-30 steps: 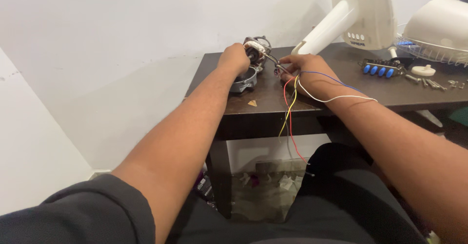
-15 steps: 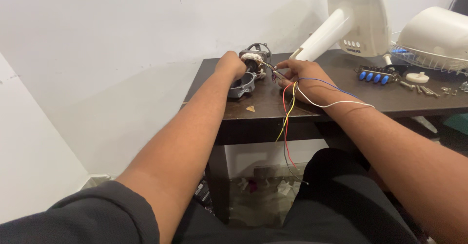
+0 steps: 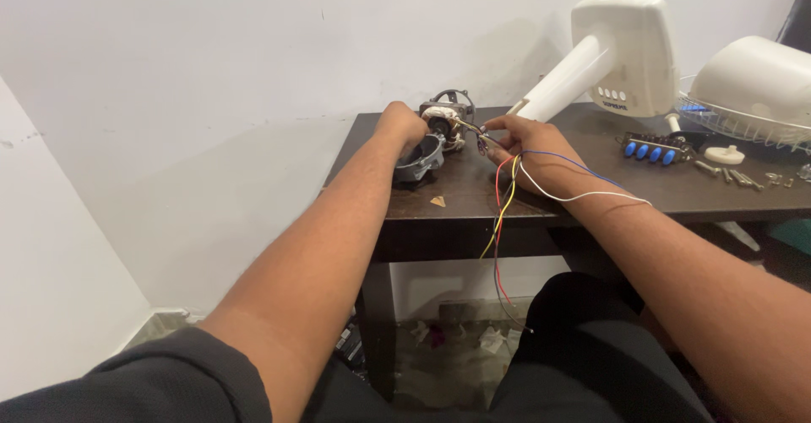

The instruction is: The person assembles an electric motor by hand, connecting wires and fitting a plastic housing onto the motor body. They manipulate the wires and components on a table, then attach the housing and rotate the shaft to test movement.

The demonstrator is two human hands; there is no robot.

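Note:
A small fan motor [image 3: 441,127] with a grey metal housing and copper windings sits near the back left of a dark wooden table [image 3: 473,212]. My left hand [image 3: 400,124] grips the motor from the left. My right hand [image 3: 528,151] pinches the motor's thin leads just to its right. A bundle of coloured wires [image 3: 503,212], red, yellow, blue and white, runs from those fingers. Some hang over the table's front edge and the blue and white ones drape across my right wrist.
A white fan body [image 3: 621,56] leans at the back of the table, beside a white domed cover on a wire grille [image 3: 752,85]. A switch strip with blue buttons [image 3: 652,148], a white knob [image 3: 724,154] and loose screws [image 3: 743,178] lie at the right. Debris lies on the floor below.
The view has shifted a little, so the table sits slightly higher and further left. Both hands keep their hold on the motor and its wires.

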